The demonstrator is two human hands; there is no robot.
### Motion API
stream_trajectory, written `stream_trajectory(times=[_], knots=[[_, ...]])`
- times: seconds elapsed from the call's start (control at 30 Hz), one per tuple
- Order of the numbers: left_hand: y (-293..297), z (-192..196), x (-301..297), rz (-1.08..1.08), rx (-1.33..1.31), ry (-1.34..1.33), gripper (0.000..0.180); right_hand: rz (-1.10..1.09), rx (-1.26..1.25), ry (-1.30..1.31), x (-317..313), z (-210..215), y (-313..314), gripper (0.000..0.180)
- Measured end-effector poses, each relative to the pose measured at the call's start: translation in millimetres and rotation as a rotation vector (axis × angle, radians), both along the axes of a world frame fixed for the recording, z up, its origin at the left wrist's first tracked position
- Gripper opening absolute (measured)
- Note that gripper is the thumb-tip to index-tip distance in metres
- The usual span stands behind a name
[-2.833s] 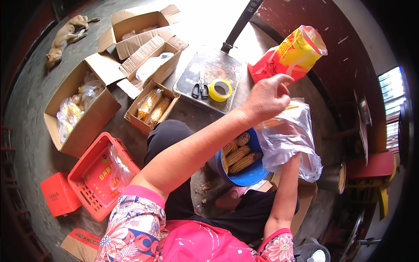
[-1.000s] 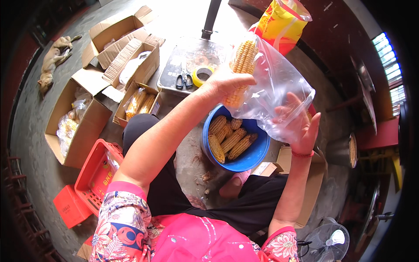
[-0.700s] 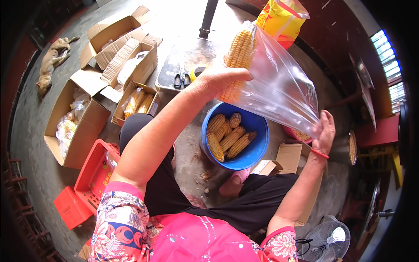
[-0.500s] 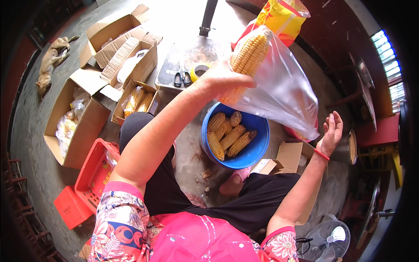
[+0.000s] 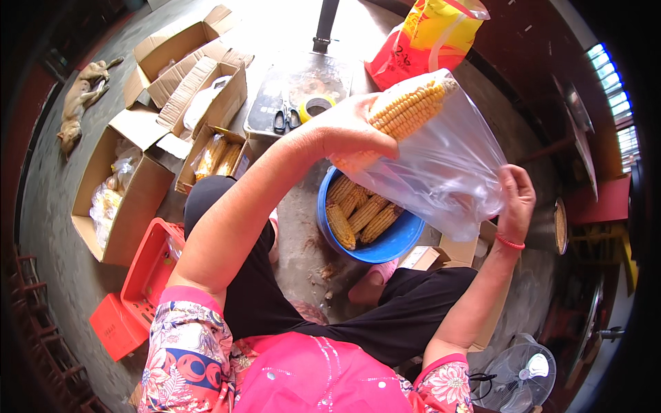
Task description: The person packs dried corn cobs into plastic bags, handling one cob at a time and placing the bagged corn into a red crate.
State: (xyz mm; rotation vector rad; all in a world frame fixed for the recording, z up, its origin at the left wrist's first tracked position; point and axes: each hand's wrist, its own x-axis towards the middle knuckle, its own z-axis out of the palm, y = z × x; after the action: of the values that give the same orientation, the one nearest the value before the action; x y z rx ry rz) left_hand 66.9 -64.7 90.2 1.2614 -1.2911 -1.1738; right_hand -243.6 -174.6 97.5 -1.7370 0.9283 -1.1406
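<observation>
My left hand [image 5: 348, 134] grips a yellow corn cob [image 5: 403, 110] at its lower end and holds it raised, its tip inside the mouth of a clear plastic bag [image 5: 441, 172]. My right hand [image 5: 516, 196], a red band at its wrist, pinches the bag's far edge and holds it stretched. Below the bag stands a blue basin [image 5: 375, 237] with several more cobs [image 5: 358, 213] lying in it.
Open cardboard boxes [image 5: 124, 199] with bagged corn stand at the left, beside a red crate [image 5: 148, 272]. A dark tray [image 5: 296, 89] holds scissors [image 5: 286, 118] and a tape roll [image 5: 317, 104]. A red-yellow sack [image 5: 430, 34] stands behind; a dog [image 5: 79, 96] lies far left; a fan [image 5: 520, 372] is lower right.
My left hand took a cob from the basin and lifted it into the bag's mouth. My right hand let go of the bag for a moment, then caught its edge again.
</observation>
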Motion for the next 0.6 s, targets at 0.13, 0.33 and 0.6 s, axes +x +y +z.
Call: stream_trajectory(times=[0.13, 0.33, 0.6], knots=[[-4, -2, -4, 0.029, -0.002, 0.060, 0.059, -0.395, -0.195, -0.052, -37, -8, -25, 0.024], [-5, -12, -16, -0.134, -0.111, 0.095, 0.059, 0.219, -0.352, 0.265, 39, -3, 26, 0.097], [-7, -8, -23, -0.242, -0.140, 0.159, 0.060, 0.633, 0.324, 0.350, 79, -54, 68, 0.049]])
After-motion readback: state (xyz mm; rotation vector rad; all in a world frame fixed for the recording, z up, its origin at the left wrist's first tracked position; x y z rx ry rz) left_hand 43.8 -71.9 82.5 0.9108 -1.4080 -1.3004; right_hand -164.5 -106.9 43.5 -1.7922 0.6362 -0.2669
